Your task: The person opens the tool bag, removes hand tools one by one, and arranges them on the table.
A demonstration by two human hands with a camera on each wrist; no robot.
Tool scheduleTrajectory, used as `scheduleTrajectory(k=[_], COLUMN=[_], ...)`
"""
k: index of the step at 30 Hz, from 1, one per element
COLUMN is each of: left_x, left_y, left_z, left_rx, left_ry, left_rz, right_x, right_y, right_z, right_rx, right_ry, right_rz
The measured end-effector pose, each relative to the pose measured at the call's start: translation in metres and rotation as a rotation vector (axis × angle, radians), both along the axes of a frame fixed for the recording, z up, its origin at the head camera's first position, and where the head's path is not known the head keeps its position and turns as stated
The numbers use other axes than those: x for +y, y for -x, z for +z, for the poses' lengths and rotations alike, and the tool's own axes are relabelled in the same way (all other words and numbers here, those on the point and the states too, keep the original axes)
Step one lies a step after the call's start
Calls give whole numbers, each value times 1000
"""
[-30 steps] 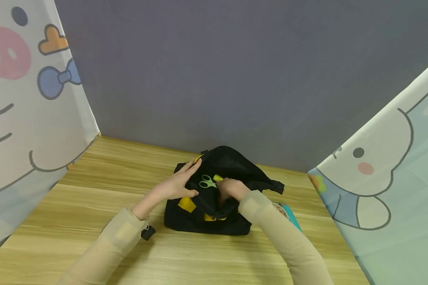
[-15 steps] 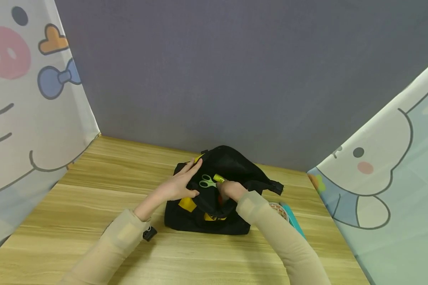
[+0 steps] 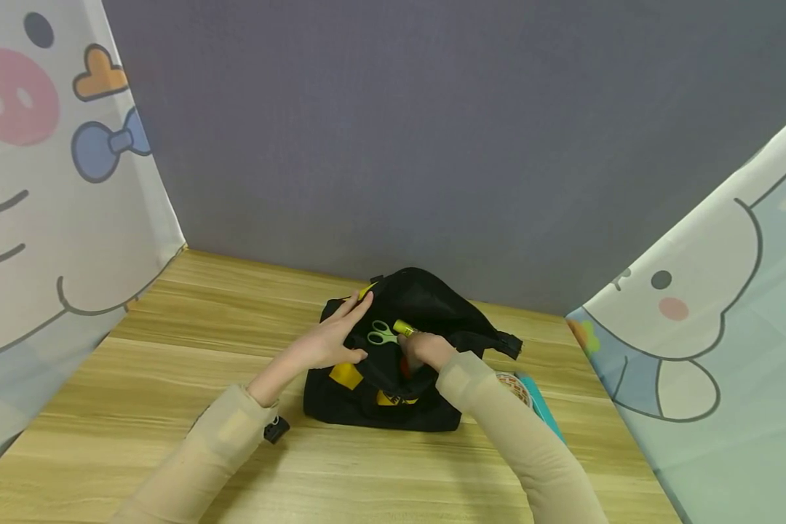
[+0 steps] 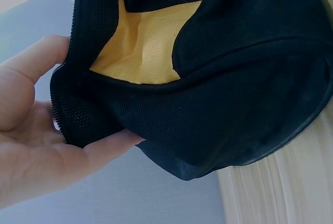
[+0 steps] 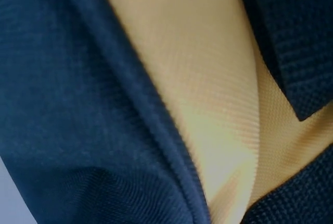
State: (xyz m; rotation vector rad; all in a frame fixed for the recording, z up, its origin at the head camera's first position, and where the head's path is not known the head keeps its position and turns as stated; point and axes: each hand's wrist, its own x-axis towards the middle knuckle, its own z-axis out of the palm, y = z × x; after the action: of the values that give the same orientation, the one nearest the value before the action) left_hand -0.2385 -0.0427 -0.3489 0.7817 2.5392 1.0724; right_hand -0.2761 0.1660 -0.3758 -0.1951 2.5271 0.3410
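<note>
A black zip bag (image 3: 324, 407) with yellow patches lies on its side, its mouth spread wide in the head view. My left hand (image 3: 327, 342) holds the zipped edge of the mouth, thumb and fingers on either side of the fabric in the left wrist view. The right hand (image 3: 426, 349) reaches inside, its fingertips hidden. Beside it in the bag are green-handled scissors (image 3: 381, 333) and a yellow cylinder (image 3: 403, 327); a bit of red (image 3: 404, 366) shows below the hand. I cannot tell whether it holds anything. The right wrist view is filled by bag cloth (image 5: 208, 78).
To the right, partly behind the right sleeve, lie a round patterned item (image 3: 514, 387) and a teal strip-shaped thing (image 3: 542, 406). Near the left cuff sits a small black object (image 3: 276, 429). A grey wall (image 3: 393, 145) stands behind the wooden table (image 3: 340, 473).
Almost nothing differs: the right forearm has shifted slightly left, showing a little more of the round item. Both hands stay at the bag.
</note>
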Motion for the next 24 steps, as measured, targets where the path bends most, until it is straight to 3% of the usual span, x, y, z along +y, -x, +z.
scheduleTrajectory(k=[17, 24], left_x=[1, 1], left_y=[0, 0], left_z=[0, -2], left_rx=[11, 27], left_ry=[5, -2], left_rz=[4, 7], right_x=[2, 0], right_y=[2, 4], right_z=[9, 18], right_rx=[-56, -46], right_ry=[117, 108], right_rz=[4, 58])
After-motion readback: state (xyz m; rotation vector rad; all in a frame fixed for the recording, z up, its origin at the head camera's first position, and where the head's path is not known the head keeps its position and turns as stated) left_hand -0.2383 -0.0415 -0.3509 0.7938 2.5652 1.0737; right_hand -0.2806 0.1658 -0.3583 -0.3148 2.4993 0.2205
